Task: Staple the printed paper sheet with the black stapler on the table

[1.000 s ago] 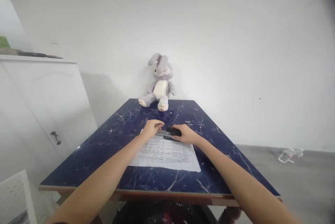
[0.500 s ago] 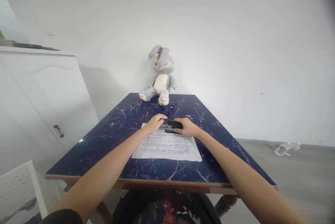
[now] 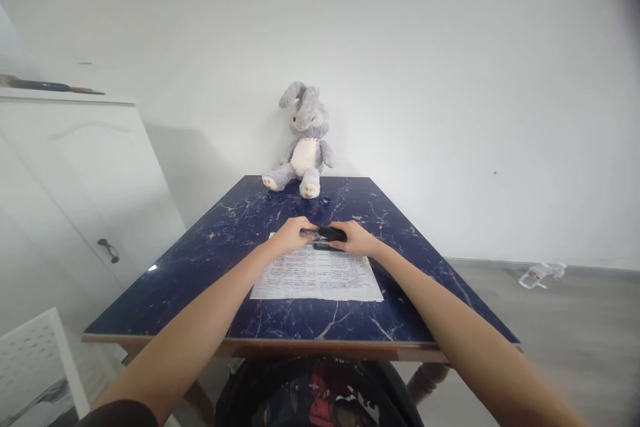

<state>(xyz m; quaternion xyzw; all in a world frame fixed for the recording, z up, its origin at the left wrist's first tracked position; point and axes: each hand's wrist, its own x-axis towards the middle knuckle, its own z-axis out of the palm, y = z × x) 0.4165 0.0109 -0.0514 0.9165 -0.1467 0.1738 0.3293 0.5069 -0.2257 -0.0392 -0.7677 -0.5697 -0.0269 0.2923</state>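
Observation:
A black stapler (image 3: 331, 235) rests over the far edge of a printed paper sheet (image 3: 320, 277), its upper arm lifted apart from its base. My right hand (image 3: 354, 239) is closed around the stapler's right end, fingers above and thumb below. At the other end, my left hand (image 3: 295, 234) pinches a small silvery strip (image 3: 309, 232) right against the stapler's metal channel. What exactly the strip is, and whether it lies inside the channel, is too small to make out. The sheet lies flat under both hands.
A plush grey rabbit (image 3: 306, 140) sits at the back of the blue marbled table (image 3: 210, 280), against the wall. To the left stands a white cabinet (image 3: 85, 174) with a brush (image 3: 50, 86) on top. A clear plastic bottle (image 3: 534, 275) lies on the floor at right.
My left hand has lowered the small strip from above the stapler to its channel, and the hands are closer together. My right hand keeps its grip. The view has shifted slightly.

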